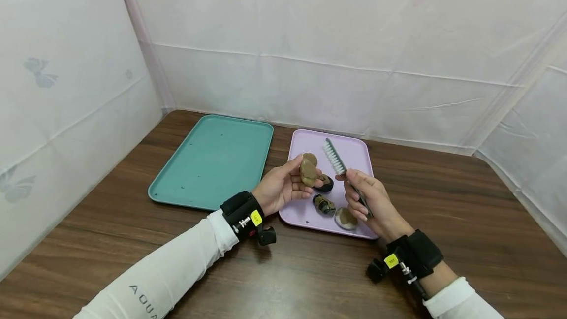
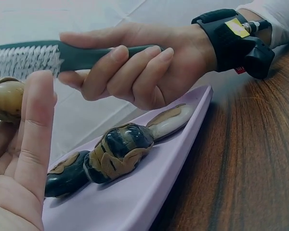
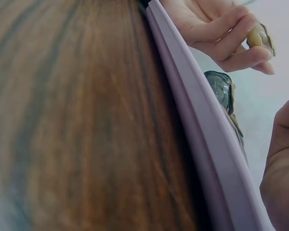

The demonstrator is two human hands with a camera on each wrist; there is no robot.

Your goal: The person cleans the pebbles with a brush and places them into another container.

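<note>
My right hand (image 1: 369,201), nearest me, has its fingers (image 2: 111,67) wrapped round the handle of a green brush (image 1: 337,161), bristles pointing away toward the pink tray's (image 1: 354,149) far edge. My left hand (image 1: 279,188) pinches a tan stone (image 1: 308,170) w/ thumb and fingertips, held up just above the tray's left side, beside the bristles but not touching yet, as far as I can tell. So, I'd say scrubbing on this one isn't underway. Three more stones (image 1: 330,201) lie near the tray's front edge, unbrushed I guess. Farther left on the tabletop (image 1: 465,210), the teal tray (image 1: 212,161) holds no stones: nothing's finished & moved over, by the look of it.
</note>
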